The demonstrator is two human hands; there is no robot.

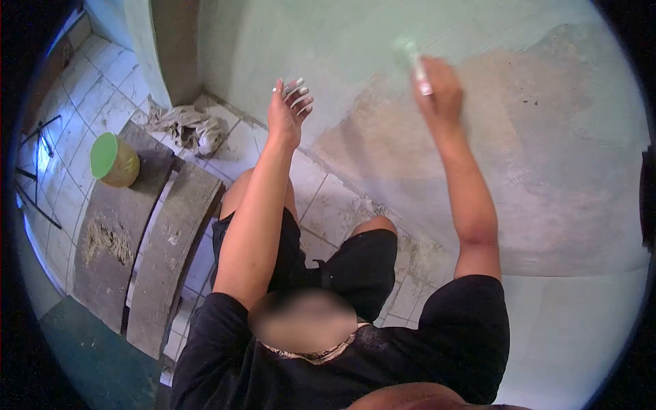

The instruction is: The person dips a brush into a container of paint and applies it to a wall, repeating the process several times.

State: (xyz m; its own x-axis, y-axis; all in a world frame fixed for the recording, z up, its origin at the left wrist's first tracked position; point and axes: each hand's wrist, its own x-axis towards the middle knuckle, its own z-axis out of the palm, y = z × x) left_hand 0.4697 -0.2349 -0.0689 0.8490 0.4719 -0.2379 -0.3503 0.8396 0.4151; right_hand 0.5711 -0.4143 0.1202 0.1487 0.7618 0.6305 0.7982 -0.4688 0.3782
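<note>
My right hand (pixel 443 89) is wrapped round a paintbrush (pixel 422 80) with a pale handle, held up against the wall. The brush's pale green end (pixel 406 48) is smeared by motion. The wall (pixel 307 41) has light green paint around and above a bare, patchy brown-grey area (pixel 492 130). My left hand (pixel 290 113) is raised near the wall's lower edge, fingers apart and slightly curled, with nothing in it. Whitish stuff coats its fingertips.
A tub with green paint (pixel 106 156) stands on a worn wooden plank bench (pixel 154 225) at the left. A crumpled rag (pixel 195 130) lies on the dirty tiled floor (pixel 321 198) beside the wall corner. Dark metal bars (pixel 37 171) show at the far left.
</note>
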